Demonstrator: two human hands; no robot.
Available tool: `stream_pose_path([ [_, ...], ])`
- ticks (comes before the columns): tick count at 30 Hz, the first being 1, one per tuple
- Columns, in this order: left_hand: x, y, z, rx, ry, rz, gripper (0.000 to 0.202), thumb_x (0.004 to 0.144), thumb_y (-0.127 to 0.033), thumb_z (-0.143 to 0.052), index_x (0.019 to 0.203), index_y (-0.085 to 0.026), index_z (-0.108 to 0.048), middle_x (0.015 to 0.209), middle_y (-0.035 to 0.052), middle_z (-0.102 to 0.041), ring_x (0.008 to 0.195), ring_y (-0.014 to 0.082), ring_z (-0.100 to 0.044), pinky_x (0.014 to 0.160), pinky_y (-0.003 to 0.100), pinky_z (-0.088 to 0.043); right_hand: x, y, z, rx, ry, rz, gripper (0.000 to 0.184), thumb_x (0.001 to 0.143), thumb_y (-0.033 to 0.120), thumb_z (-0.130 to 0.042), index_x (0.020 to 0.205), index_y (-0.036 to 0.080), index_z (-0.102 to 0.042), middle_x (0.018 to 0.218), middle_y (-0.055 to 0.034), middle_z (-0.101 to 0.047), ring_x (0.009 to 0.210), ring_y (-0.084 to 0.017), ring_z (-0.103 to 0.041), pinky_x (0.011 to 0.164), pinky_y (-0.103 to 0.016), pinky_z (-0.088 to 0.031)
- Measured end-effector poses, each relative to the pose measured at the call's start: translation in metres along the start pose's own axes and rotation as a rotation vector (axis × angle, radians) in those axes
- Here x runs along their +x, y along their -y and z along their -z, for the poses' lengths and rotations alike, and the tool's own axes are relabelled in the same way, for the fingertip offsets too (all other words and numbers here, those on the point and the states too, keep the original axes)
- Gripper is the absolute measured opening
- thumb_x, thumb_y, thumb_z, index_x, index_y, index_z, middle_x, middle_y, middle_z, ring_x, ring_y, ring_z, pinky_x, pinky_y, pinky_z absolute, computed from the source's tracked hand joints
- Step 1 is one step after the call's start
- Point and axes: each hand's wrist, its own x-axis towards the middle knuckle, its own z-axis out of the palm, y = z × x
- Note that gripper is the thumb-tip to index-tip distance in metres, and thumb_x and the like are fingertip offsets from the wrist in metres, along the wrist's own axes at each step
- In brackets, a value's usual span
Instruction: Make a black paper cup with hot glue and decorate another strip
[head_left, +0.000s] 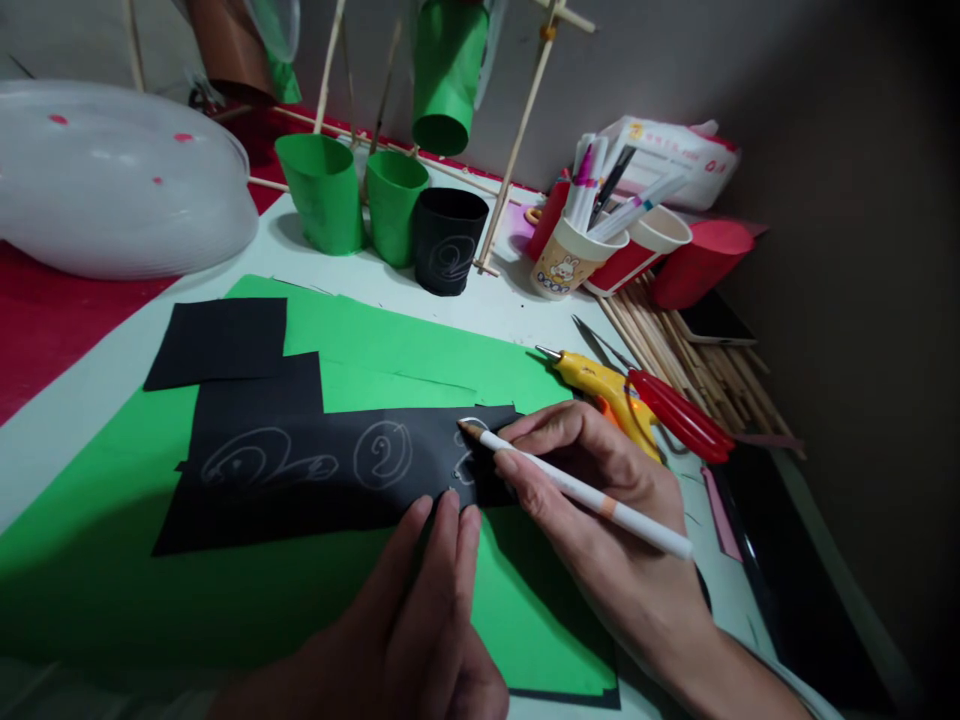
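Note:
My right hand pinches a white marker pen with an orange band. Its tip touches a strip of black paper near the right end, on a pale curved line. Pale swirls and circles are drawn along the strip. My left hand lies with its fingers stretched out, the fingertips pressing the strip's lower edge just below the pen tip. Beneath the strip are green paper sheets. Two smaller black paper pieces, one of them a black rectangle, overlap behind the strip's left part.
Behind stand green paper cups, a black cup with a spiral and a stick frame. To the right are a pen-filled cup, a yellow glue gun, red-handled scissors and wooden sticks. A translucent plastic object sits left.

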Motion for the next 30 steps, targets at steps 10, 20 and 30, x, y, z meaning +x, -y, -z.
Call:
stream_pose_path([
  [10,0.004,0.007,0.011,0.062,0.024,-0.064,0.013,0.096,-0.022,-0.047,0.085,-0.019,-0.054,0.107,0.0145,-0.077,0.109,0.0324,-0.069,0.095,0.047,-0.054,-0.007,0.006,-0.002,0.011,0.126,-0.009,0.014,0.087,0.022,-0.069,0.077,0.023,-0.060,0.081,-0.0009,-0.070,0.072,-0.016,-0.064,0.062,-0.029,-0.051],
  [20,0.000,-0.006,-0.005,0.101,-0.004,0.111,0.007,0.085,-0.018,-0.065,0.089,-0.018,-0.060,0.121,0.0097,-0.072,0.122,0.0245,-0.061,0.119,0.044,-0.040,-0.007,0.016,0.008,-0.103,0.154,-0.002,0.019,0.086,0.021,-0.063,0.069,0.022,-0.054,0.071,0.0008,-0.063,0.061,-0.012,-0.060,0.055,-0.026,-0.048],
  [30,0.006,0.013,0.011,0.049,0.018,-0.053,0.017,0.095,-0.014,-0.040,0.084,-0.021,-0.051,0.102,0.0098,-0.077,0.113,0.0312,-0.062,0.106,0.054,-0.037,-0.011,0.012,0.012,-0.139,0.048,-0.018,0.020,0.087,0.019,-0.062,0.071,0.023,-0.051,0.070,0.0021,-0.060,0.061,-0.013,-0.055,0.058,-0.029,-0.046],
])
